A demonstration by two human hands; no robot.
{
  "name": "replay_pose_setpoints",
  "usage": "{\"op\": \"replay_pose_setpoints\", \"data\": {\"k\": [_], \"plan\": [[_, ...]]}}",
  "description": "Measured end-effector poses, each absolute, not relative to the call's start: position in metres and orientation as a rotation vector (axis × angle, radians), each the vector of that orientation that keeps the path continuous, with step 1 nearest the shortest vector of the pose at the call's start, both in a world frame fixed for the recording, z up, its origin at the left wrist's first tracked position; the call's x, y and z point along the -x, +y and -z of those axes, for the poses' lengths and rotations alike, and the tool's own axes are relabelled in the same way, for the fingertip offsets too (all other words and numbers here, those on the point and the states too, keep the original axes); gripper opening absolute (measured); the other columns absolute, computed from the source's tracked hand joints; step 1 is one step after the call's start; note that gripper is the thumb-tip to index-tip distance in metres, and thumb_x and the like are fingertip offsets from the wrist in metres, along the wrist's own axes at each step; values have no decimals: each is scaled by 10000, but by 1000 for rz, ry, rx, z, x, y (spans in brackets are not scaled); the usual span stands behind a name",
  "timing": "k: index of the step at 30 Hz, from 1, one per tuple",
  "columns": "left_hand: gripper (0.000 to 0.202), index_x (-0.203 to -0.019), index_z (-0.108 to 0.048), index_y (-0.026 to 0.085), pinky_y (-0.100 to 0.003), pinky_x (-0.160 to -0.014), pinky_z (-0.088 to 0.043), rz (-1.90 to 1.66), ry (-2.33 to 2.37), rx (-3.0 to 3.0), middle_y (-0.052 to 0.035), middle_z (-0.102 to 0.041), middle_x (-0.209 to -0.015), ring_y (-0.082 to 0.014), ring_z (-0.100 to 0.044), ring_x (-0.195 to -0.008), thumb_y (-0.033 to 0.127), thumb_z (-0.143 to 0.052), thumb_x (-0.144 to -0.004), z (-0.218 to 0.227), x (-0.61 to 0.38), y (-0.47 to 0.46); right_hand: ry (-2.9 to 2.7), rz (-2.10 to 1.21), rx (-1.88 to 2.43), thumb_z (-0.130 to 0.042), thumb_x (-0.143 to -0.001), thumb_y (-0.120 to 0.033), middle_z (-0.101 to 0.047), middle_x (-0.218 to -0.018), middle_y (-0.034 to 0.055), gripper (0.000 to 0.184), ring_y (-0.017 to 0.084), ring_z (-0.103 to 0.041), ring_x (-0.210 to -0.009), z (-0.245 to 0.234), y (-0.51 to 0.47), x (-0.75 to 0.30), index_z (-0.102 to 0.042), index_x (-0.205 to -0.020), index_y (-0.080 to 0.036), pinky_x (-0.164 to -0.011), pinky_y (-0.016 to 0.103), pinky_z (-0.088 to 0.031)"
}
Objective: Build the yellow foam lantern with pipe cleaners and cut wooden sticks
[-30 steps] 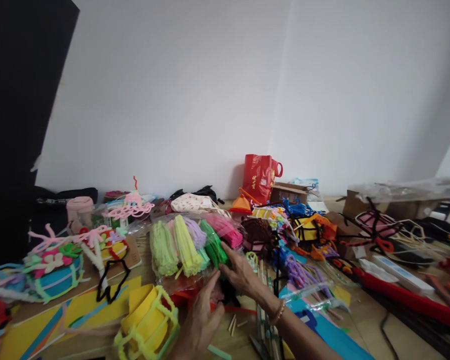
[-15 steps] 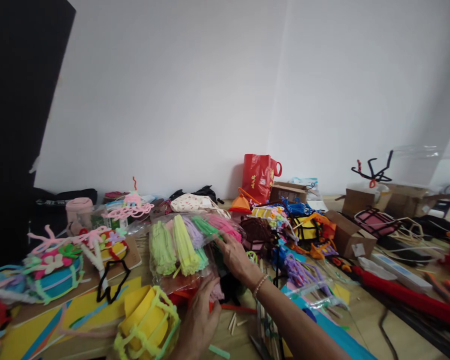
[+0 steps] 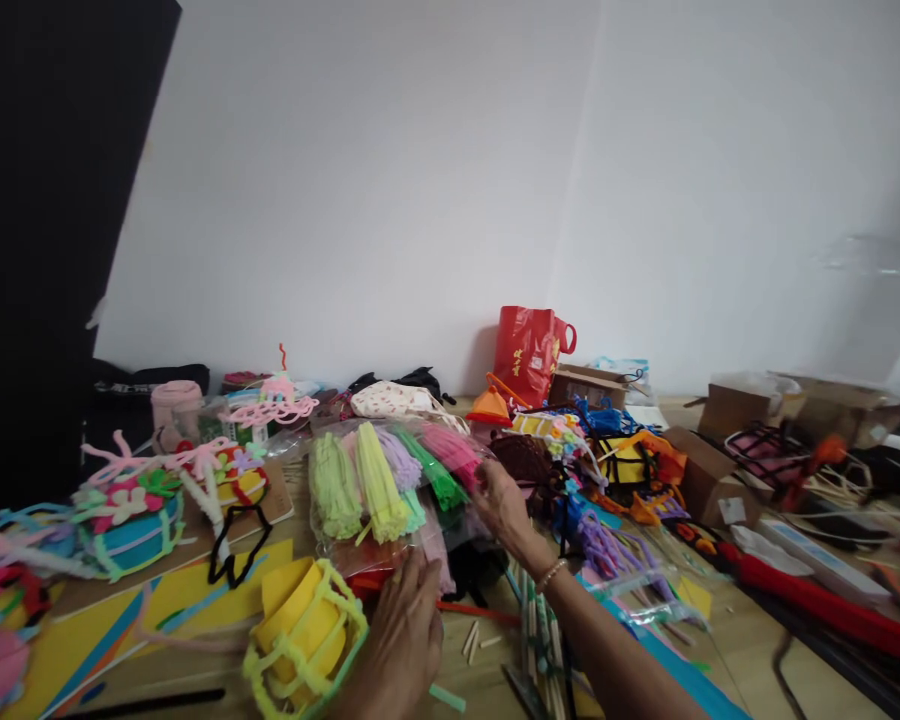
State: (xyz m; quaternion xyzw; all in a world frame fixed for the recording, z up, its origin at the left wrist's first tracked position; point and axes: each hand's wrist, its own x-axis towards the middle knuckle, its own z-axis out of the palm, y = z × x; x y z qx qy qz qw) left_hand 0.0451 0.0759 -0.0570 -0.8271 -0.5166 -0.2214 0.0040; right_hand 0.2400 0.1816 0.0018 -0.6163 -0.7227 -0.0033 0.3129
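Note:
My right hand (image 3: 504,510), with a beaded bracelet on its wrist, sits at the right edge of a clear plastic bag (image 3: 439,530) of pipe cleaners. Its fingers come together there, but I cannot tell whether they grip anything. The bag holds bundles of pale green, yellow, lilac, green and pink, including a yellow bundle (image 3: 379,485). My left hand (image 3: 401,630) rises at the bag's lower edge, seen from the back, beside a yellow foam basket (image 3: 304,640) caged in green pipe cleaner. A brown woven craft (image 3: 521,460) lies just past my right fingers.
Pipe-cleaner and foam crafts crowd the wooden table, with yellow card (image 3: 195,600) at front left. Wooden sticks (image 3: 540,630) stand below my right forearm. A red bag (image 3: 529,350) and cardboard boxes (image 3: 709,475) stand behind; a long red roll (image 3: 802,590) lies right.
My right hand has moved right, from over the green bundle to the bag's right edge. The view has shifted slightly, and the black pipe-cleaner shape above the right-hand box no longer shows.

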Motion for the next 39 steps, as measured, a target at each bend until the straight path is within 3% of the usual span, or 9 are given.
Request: {"op": "replay_pose_setpoints", "data": {"k": [6, 13, 24, 34, 39], "plan": [[486, -1254, -568, 102, -499, -1040, -410, 811, -1561, 2451, -209, -456, -1415, -345, -397, -1323, 76, -398, -800, 59, -49, 77, -1665, -5, 1965, -565, -916, -306, -595, -1169, 78, 297, 212, -616, -969, 5, 192, -258, -554, -1175, -164, -809, 411, -533], [627, -1312, -511, 58, -497, -1071, -360, 476, -1741, 2464, -203, -385, -1460, -362, -330, -1353, 29, -423, -692, 32, -49, 70, -1703, -63, 2087, -558, -919, -317, -604, -1152, 78, 293, 211, -620, -959, -2, 196, -261, -559, -1168, -162, -805, 409, -533], [717, -1358, -416, -15, -463, -1058, -354, 258, -1933, 2391, -244, -321, -1474, -356, -379, -1328, -86, -319, -651, 15, -57, 67, -1667, 21, 2133, -552, -923, -323, -613, -1126, 71, 294, 200, -629, -926, -15, 194, -265, -555, -1169, -161, -788, 399, -538], [701, -1410, -346, 51, -443, -1051, -370, 231, -1953, 2304, -162, -365, -1485, -333, -379, -1330, -95, -285, -728, 31, -55, 71, -1709, 86, 2026, -556, -920, -317, -603, -1148, 71, 276, 200, -622, -942, -24, 196, -265, -567, -1152, -168, -794, 396, -536], [674, -1384, -414, 82, -391, -1009, -416, 213, -1911, 2249, -142, -446, -1444, -300, -472, -1261, -67, -348, -730, 26, -52, 70, -1731, 24, 1926, -550, -923, -315, -599, -1169, 74, 263, 209, -610, -983, -27, 197, -264, -575, -1145, -175, -836, 417, -520]]}}
